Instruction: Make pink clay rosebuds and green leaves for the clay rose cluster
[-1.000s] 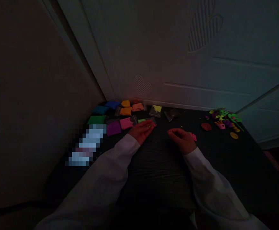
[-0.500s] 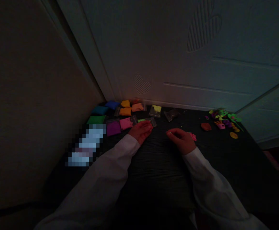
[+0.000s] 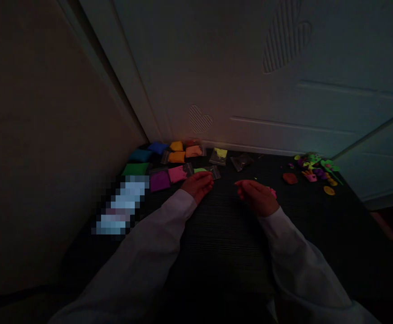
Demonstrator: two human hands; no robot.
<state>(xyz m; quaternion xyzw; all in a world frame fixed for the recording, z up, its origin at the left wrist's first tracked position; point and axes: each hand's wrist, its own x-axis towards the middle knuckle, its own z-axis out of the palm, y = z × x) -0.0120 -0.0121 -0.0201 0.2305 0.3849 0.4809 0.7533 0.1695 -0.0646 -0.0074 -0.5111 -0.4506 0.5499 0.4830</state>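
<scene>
your left hand [image 3: 199,186] half-curled; right hand [image 3: 257,198] bunched narrow; too dim to tell what's held | its sideways drift could squash adjacent pink clay [image 3: 273,192]

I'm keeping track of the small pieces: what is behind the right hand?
A bright pink piece peeks out past the right hand; the hand covers the rest, so its full shape is hidden.

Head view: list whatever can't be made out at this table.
All in the head view:
Left hand: its fingers and the dimness hide whether it holds anything.
Right hand: its curled fingers hide the palm.
Pink piece: partly covered by the right hand.
Light-green packet: lower part behind the left hand.
Bright patch: pixelated, so its details are lost.
</scene>
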